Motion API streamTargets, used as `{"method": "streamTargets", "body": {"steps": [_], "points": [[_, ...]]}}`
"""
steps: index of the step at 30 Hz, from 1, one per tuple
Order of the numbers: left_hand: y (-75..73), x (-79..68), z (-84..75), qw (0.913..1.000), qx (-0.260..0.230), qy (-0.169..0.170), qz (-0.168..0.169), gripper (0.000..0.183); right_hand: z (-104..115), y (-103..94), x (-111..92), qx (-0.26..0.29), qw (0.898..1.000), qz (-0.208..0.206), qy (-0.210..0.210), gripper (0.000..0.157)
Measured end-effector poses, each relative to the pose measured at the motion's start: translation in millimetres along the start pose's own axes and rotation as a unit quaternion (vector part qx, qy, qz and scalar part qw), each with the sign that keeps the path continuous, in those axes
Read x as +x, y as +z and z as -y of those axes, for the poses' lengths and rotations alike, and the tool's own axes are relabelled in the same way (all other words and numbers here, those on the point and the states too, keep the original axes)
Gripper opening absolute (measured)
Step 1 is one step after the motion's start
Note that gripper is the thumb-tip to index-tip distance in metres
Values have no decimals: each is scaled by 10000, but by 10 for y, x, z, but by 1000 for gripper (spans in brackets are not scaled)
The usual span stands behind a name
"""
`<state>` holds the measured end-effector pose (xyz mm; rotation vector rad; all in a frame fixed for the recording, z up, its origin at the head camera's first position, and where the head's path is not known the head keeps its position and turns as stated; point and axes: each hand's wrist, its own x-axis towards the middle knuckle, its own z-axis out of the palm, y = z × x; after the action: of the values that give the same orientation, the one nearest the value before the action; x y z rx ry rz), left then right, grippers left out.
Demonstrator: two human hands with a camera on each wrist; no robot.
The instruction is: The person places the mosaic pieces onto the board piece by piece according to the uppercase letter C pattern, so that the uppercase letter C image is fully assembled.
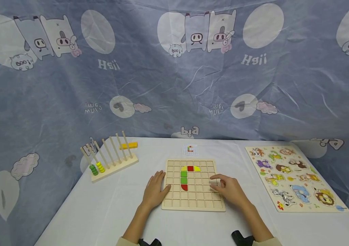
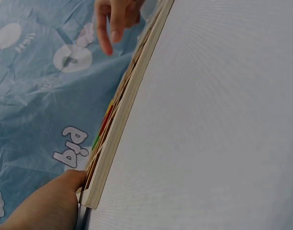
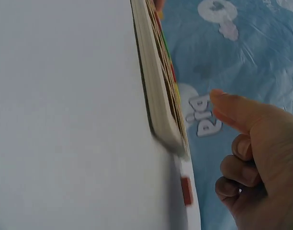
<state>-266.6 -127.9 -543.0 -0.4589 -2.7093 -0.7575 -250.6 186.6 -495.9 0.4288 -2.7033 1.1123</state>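
Observation:
A wooden grid board (image 1: 197, 204) lies flat on the white table between the hands. In its cells sit two yellow curved pieces, a red square (image 1: 190, 168) between them, two green squares (image 1: 183, 180) stacked below, and a red curved piece (image 1: 184, 187). My left hand (image 1: 155, 191) rests along the board's left edge, thumb touching the rim. Over the right edge hovers my right hand (image 1: 231, 190), thumb and index finger apart, with nothing visible between them; its other fingers curl inward in the right wrist view. That view also shows a red block (image 3: 186, 190) on the table beyond the board.
Behind the board lies a small pattern card (image 1: 190, 149). At the left stands a peg rack (image 1: 114, 168) with green and yellow beads, an orange block (image 1: 128, 146) behind it. An animal puzzle board (image 1: 294, 177) lies at the right. A printed curtain (image 1: 174, 85) hangs behind.

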Motion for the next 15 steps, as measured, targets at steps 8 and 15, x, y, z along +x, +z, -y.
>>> {"method": "streamTargets", "body": {"steps": [8, 15], "points": [[-23, 5, -13, 10000, -34, -37, 26, 59, -336, -266, -131, -323, 9992, -189, 133, 30], [-11, -3, -11, 9999, -42, -79, 45, 59, -461, -319, -194, -453, 9965, 226, 665, 36]]}}
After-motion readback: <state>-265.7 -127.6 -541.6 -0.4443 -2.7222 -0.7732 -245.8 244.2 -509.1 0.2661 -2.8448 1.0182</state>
